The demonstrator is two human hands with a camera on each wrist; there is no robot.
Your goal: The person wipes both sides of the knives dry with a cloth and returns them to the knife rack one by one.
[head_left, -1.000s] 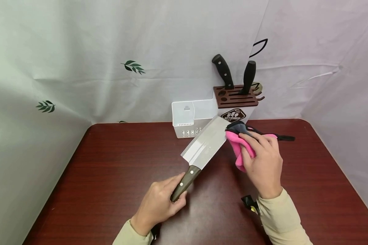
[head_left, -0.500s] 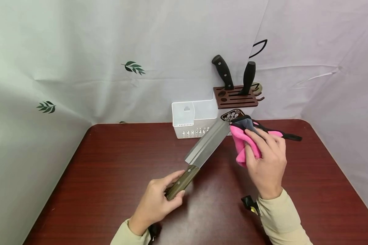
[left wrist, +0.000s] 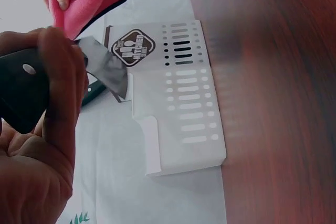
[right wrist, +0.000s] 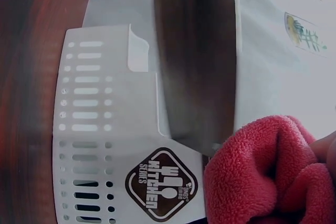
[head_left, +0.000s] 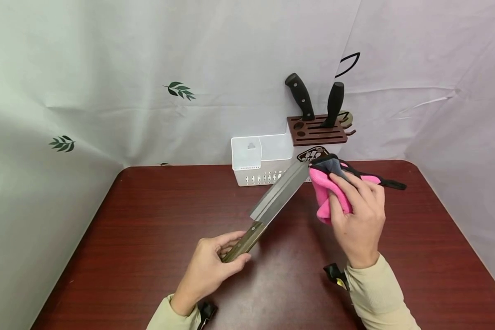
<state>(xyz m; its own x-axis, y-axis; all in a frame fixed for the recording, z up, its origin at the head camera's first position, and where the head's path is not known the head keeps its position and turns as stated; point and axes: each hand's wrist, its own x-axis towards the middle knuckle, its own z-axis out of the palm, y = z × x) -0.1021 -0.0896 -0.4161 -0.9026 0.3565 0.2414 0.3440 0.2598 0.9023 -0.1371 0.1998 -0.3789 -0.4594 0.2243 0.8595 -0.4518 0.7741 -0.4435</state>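
My left hand (head_left: 208, 266) grips the wooden handle of a cleaver (head_left: 282, 190), whose wide blade slants up and to the right above the table. In the left wrist view the fingers wrap round the handle, and part of the blade is hidden behind them. A pink and grey cloth (head_left: 327, 192) with black edging is pinched in my right hand (head_left: 360, 220), close to the blade's far end. Whether cloth and blade touch is hard to tell. In the right wrist view the bunched cloth (right wrist: 247, 177) sits beside the blade's end.
Behind the blade, a white knife holder (head_left: 247, 174) with a brown slotted top stands at the table's back edge. Two black-handled knives (head_left: 300, 96) are upright in its slots. The red-brown table (head_left: 156, 220) meets white curtains at the back and sides.
The cleaver has turned in my left hand, so its blade now looks narrower from above. My right hand with the cloth has shifted slightly to the right.
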